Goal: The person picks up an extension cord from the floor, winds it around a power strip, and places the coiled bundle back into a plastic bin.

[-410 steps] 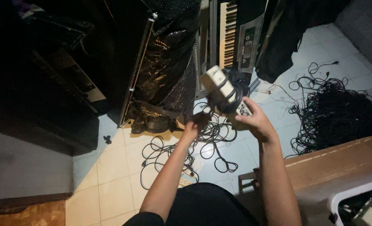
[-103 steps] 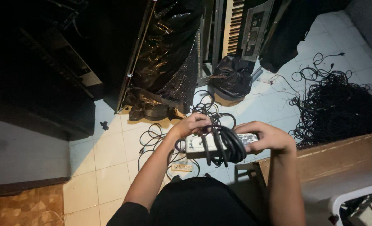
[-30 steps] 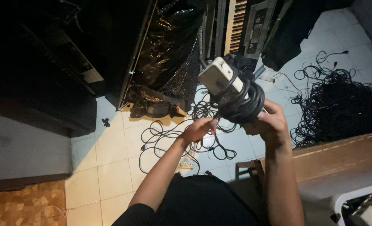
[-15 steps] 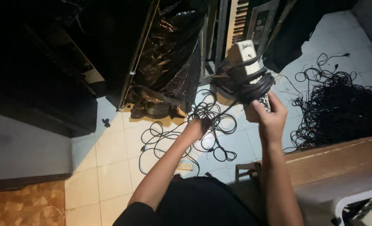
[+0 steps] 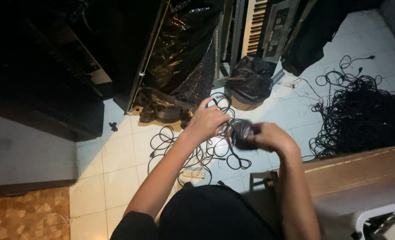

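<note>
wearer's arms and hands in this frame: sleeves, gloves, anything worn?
Both forearms are bare down to the wrists, with no long sleeves. Left hand and right hand: no gloves, and no watch, ring or wristband that I can make out, though motion blur softens the fingers. A dark short sleeve edge shows at the left upper arm, matching the black top.

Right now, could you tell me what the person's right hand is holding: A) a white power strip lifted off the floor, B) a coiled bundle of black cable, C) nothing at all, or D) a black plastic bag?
B: the right hand grips a coiled bundle of black cable, while the white power strip lies on the tiled floor and the black plastic bag sits by the keyboard.
</note>
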